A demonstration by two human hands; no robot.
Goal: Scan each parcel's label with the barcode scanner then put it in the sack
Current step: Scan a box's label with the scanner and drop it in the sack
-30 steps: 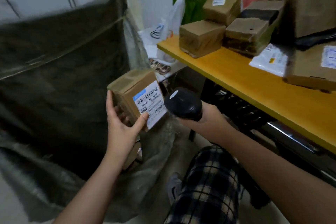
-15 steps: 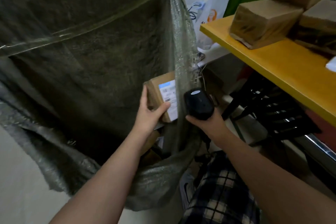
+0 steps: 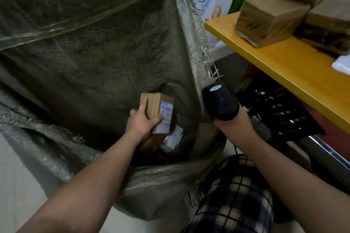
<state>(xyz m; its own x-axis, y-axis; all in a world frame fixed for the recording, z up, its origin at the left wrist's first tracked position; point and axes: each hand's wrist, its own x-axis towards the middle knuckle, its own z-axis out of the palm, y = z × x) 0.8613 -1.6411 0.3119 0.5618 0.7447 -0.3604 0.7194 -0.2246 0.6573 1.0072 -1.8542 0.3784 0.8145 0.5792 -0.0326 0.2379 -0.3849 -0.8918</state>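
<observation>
1. A big grey-green woven sack (image 3: 85, 58) fills the left side. Its mouth is wide open and faces the person.
2. The left hand (image 3: 141, 122) reaches into the mouth of the sack. Its fingers and thumb are wrapped around a small cardboard parcel (image 3: 153, 107).
3. The parcel is inside the sack's opening, up in the air above what lies at the bottom. Its white label (image 3: 166, 117) faces right, and the thumb touches the label's edge.
4. Just below it, more labelled parcels (image 3: 173, 136) lie in the bottom of the sack.
5. To the right, beside the sack's frayed edge, is a black barcode scanner (image 3: 220, 100). The right hand (image 3: 230, 126) holds it from below with a tight grip. The scanner hides the fingers.
6. Near the person, a leg in checked cloth (image 3: 233, 195) shows at the bottom.
7. On the far right is a yellow table (image 3: 287, 70). Brown taped boxes (image 3: 269, 21) sit on it, and a white packet (image 3: 342, 63) lies at its right edge.
8. Under the table is a black crate (image 3: 280, 113).
</observation>
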